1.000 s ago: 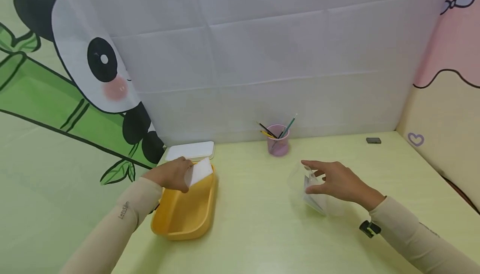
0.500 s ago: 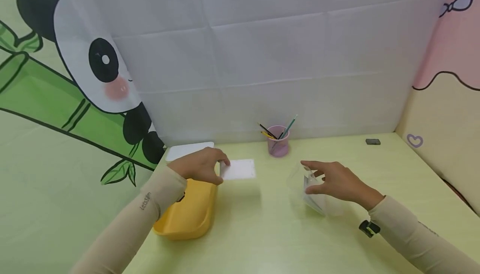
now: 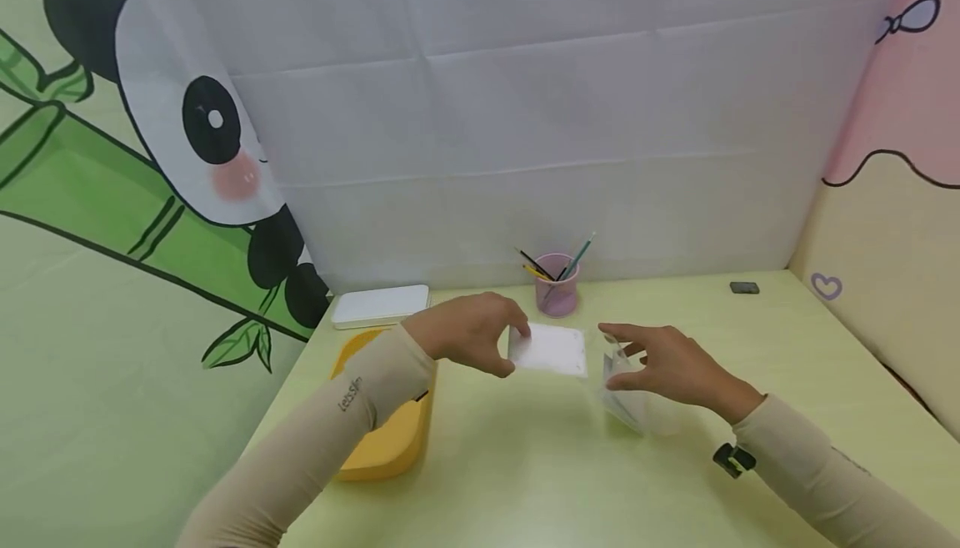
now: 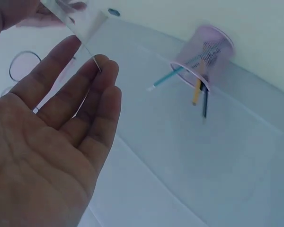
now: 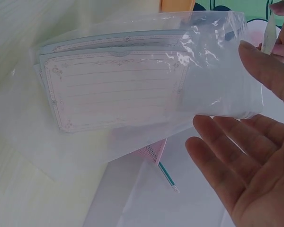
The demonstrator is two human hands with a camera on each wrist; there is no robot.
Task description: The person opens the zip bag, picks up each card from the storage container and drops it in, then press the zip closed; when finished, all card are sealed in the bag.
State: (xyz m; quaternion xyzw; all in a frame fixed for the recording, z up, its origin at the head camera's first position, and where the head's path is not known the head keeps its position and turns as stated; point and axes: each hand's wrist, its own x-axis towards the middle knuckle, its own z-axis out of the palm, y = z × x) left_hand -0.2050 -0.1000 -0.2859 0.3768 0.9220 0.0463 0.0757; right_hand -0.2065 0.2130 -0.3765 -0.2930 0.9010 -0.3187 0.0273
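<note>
My left hand pinches a white card by its left end, between thumb and fingers. In the left wrist view the same card shows nearly edge-on at the fingertips. To its right, my right hand holds a clear plastic bag near the mouth, thumb at one edge and fingers at the other. Inside the bag, in the right wrist view, lie several bordered, lined cards. The held card's free end is close to the bag's mouth; whether they touch I cannot tell.
A yellow bin stands at the left, partly hidden by the left forearm. Behind it lies a white flat box. A pink mesh cup with pencils stands at the back, and a small dark block at the back right.
My left hand has moved right from over the yellow bin with the card, bringing it near the bag. The right hand and the bag have barely moved.
</note>
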